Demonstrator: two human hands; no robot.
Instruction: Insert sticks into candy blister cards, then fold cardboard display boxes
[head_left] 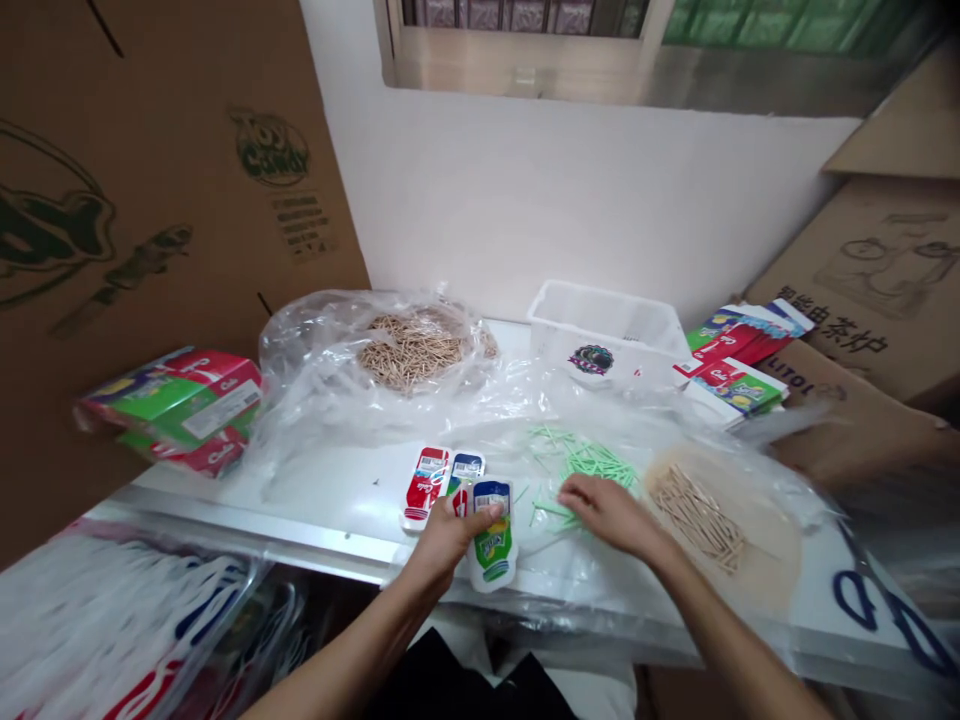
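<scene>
My left hand (447, 535) is closed around a small green-and-white sachet (493, 548), thumb on its top, with a red one tucked behind it. Just left of it, a red sachet (425, 487) and a blue sachet (465, 468) lie flat on the white table (330, 490). My right hand (609, 510) rests fingers down on a scatter of thin green sticks (589, 458) lying on clear plastic. Its fingertips press together at the sticks; whether any stick is pinched I cannot make out. A pile of tan sticks (697, 515) lies right of that hand.
A clear bag holding more tan sticks (409, 350) sits at the back left. A white plastic basket (604, 335) stands at the back middle. Stacks of flat printed packets lie at the left (180, 405) and back right (739, 365). Cardboard boxes (862, 290) crowd both sides.
</scene>
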